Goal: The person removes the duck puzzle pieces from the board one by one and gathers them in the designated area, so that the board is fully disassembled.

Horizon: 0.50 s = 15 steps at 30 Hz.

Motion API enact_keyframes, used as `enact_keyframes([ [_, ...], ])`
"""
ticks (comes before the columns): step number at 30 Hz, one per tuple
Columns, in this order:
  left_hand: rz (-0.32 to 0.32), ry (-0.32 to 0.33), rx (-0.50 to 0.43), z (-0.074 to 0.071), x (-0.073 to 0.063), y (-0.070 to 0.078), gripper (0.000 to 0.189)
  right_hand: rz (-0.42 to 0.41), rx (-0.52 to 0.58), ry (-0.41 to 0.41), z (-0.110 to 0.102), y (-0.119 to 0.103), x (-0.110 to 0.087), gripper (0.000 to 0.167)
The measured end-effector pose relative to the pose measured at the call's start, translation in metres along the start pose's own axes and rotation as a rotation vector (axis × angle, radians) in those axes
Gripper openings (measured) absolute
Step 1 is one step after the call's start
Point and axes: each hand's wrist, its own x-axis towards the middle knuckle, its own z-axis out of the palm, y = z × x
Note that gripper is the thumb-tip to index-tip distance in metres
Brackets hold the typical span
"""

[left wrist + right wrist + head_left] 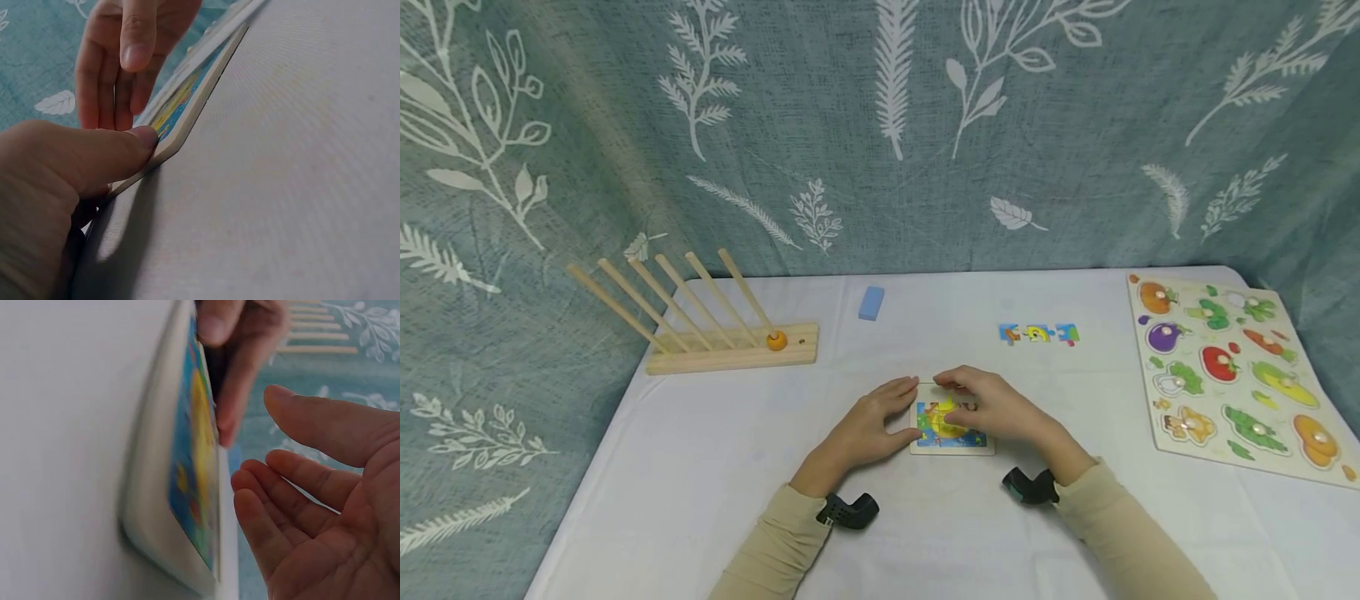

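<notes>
A small wooden jigsaw puzzle (951, 448), with a yellow figure on blue inside a pale frame, lies on the white table. My left hand (871, 423) holds it at the left side, its thumb (142, 139) on the frame's edge and its fingers toward the far left corner. Over the puzzle's right part hovers my right hand (1000, 406). In the right wrist view its thumb and fingers (275, 515) are apart and hold nothing. It hides part of the picture from the head view. Loose jigsaw pieces (1037, 333) lie in a row farther back.
At the back left stands a wooden rack (730, 357) with several slanted pegs and an orange bead (777, 341). A blue block (871, 303) lies near the table's far edge. A vegetable peg board (1202, 400) covers the right side. Behind hangs a patterned teal curtain (940, 217).
</notes>
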Motion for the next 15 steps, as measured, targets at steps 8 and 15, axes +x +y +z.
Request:
enact_keyframes([
  [8, -0.003, -0.012, -0.001, 0.001, 0.001, 0.001, 0.064, -0.011, 0.021, -0.033, 0.014, 0.002, 0.004, 0.051],
  [15, 0.013, -0.003, 0.002, -0.001, 0.001, 0.002, 0.063, -0.064, -0.069, -0.042, 0.025, 0.005, 0.007, 0.048],
])
